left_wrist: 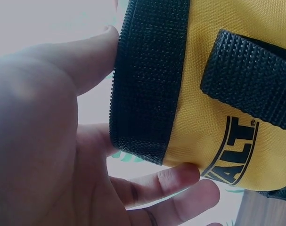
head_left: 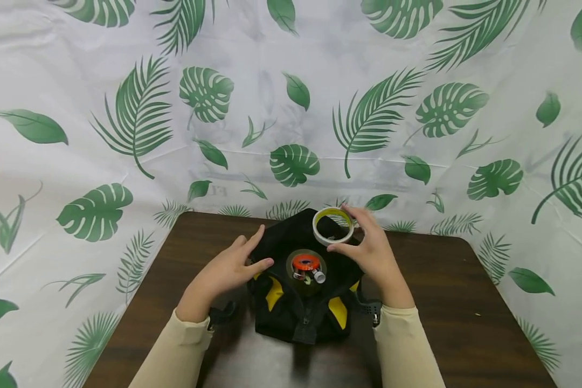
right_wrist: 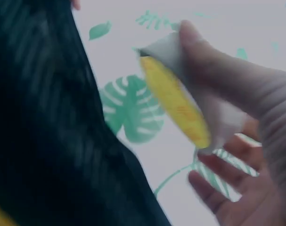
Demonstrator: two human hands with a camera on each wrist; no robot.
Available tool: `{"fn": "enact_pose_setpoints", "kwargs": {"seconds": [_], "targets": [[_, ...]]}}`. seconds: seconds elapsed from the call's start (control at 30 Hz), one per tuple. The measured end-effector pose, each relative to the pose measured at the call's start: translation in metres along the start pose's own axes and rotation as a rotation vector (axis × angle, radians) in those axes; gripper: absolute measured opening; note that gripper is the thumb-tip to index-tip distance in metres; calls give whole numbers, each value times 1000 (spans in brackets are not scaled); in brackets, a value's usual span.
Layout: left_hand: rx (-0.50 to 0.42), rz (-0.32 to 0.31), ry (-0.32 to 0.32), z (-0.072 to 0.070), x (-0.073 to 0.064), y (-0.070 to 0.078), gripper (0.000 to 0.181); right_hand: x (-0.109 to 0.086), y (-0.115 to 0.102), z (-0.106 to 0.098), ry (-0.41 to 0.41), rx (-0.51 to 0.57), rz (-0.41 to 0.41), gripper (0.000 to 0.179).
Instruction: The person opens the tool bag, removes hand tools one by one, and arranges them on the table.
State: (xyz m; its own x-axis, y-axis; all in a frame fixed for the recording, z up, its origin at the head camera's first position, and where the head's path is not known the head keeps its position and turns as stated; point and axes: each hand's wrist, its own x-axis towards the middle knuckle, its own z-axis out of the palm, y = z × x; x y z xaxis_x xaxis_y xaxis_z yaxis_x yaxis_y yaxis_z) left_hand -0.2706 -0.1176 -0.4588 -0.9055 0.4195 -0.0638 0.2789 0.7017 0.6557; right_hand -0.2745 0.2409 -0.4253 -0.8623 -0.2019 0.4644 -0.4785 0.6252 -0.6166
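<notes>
A black and yellow tool bag (head_left: 274, 326) stands on the table with its zippered top spread wide. Beside its left rim is my left hand (head_left: 220, 272), thumb and fingers spread. In the left wrist view, the thumb tip meets the zipper edge (left_wrist: 115, 89) while extended fingers lie along the yellow side (left_wrist: 237, 89). My right hand (head_left: 375, 253) pinches a white tape roll (head_left: 316, 225) with a yellow inner core between thumb and fingers, above the bag's back right. Inside the bag lie an orange round item (head_left: 306, 262) and a small white cylinder (head_left: 319, 277).
The dark wooden table (head_left: 441, 302) extends on both sides of the bag. Behind it hangs a white cloth (head_left: 252, 70) printed with green leaves. A tiny yellow scrap (head_left: 477, 314) lies on the table at right. Black straps (head_left: 368, 307) hang near the bag's sides.
</notes>
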Motion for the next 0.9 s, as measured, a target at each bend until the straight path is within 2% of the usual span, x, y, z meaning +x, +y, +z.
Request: {"fn": "enact_pose_setpoints", "kwargs": {"seconds": [0.27,0.4,0.53,0.67,0.77,0.9], "targets": [[-2,-1,4,3,3,1,95,-18,30,-23,418,-14,-82,108],[-7,0,-2,6,4,1,96,-26,46,-34,572,0,-56,101],[7,-7,14,7,2,1,96,-33,71,-38,621,79,38,90],[14,-7,13,5,1,1,96,-46,109,-33,643,85,189,86],[15,-15,12,4,1,1,96,-56,138,-28,627,74,294,84],[17,-26,17,4,0,2,95,-68,169,-23,582,194,408,81]]}}
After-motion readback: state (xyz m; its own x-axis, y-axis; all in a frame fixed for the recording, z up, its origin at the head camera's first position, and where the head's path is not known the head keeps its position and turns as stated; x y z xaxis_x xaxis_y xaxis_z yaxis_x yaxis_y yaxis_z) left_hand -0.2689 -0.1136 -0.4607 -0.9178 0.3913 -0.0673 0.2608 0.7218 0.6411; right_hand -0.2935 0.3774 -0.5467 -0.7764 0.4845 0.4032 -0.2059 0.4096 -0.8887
